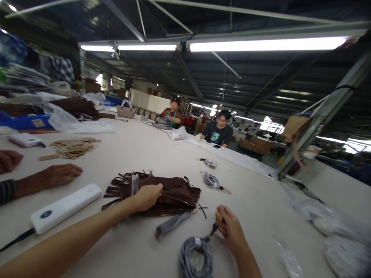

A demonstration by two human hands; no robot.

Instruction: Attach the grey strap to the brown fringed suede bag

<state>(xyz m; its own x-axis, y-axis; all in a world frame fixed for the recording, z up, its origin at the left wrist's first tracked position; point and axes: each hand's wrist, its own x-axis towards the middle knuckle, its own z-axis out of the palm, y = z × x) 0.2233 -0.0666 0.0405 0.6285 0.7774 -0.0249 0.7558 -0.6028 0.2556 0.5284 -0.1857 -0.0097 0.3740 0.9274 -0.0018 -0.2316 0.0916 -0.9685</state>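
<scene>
A dark brown fringed bag lies on the table, its zipped edge toward me. My left hand is closed on the bag's upper side, fingertips pinching the brown material. Just right of the bag, my right hand pinches the small metal end of a strap. That strap is coiled, wrapped in greyish film and held by a white band; its coil hangs or rests below the hand, I cannot tell which. A film-wrapped piece sticks out from the bag's front edge.
Two more coiled straps lie beyond my right hand. A co-worker's hand rests at left, near a white corded device and a pile of tan strips. Plastic bags lie at right. Two people sit across the table.
</scene>
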